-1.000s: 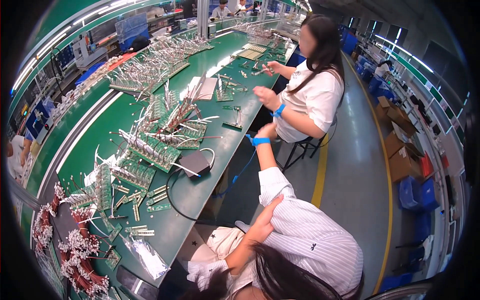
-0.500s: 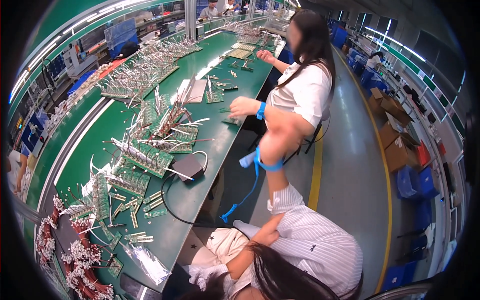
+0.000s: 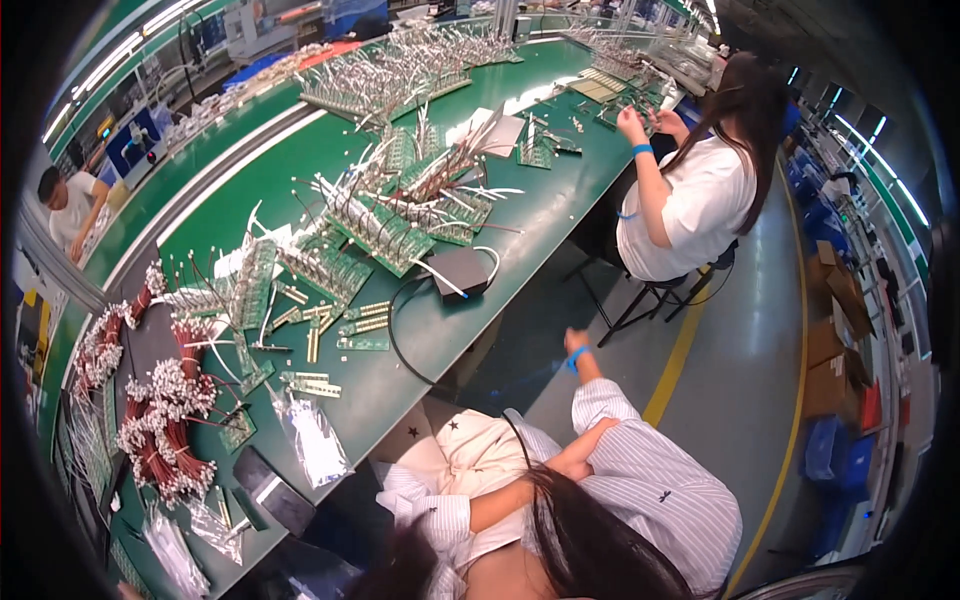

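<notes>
Head view: right hand, blue band at the wrist, raised over the grey floor just beside the green table edge, too small to tell whether clenched or released, nothing seen in it. Left hand tucked against the striped right sleeve, grip not discernible, near a cream fabric bag with dark stars on the lap. On the table: black box with white cables, green circuit boards bristling with wires, red wire bundles.
</notes>
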{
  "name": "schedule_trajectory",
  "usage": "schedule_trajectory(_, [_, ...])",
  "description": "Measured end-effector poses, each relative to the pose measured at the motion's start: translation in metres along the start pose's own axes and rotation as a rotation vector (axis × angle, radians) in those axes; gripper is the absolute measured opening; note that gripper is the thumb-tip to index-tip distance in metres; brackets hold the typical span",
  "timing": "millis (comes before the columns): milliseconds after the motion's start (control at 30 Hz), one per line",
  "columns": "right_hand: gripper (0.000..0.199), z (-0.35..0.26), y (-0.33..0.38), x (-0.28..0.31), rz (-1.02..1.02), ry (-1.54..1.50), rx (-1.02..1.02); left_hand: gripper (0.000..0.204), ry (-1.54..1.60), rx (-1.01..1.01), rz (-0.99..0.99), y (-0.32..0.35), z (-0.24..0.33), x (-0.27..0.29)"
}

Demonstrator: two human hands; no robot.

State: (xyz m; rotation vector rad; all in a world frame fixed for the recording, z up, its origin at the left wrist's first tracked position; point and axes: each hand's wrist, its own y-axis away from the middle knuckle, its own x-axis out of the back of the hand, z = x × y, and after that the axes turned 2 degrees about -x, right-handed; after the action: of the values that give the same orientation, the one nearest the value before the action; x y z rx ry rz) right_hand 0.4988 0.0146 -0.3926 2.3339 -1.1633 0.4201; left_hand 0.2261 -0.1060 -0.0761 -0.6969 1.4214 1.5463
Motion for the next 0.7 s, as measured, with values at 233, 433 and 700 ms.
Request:
schedule_trajectory(233, [0.031, -0.359, 0.184, 0.101, 0.131, -0.403, 0.980, 0.035, -0.206, -0.281, -0.418, -0.007, -0.002, 0.011])
schedule_trajectory(433, [0.031, -0.370, 0.333, 0.162, -0.160, -1.115, 1.959, 0.042, -0.175, -0.279, -0.242, -0.020, -0.010, 0.010])
schedule_trajectory(700, [0.035, -0.249, 0.073, 0.115, -0.537, -0.964, 0.300, 0.054, -0.245, -0.314, -0.019, -0.024, -0.010, 0.010])
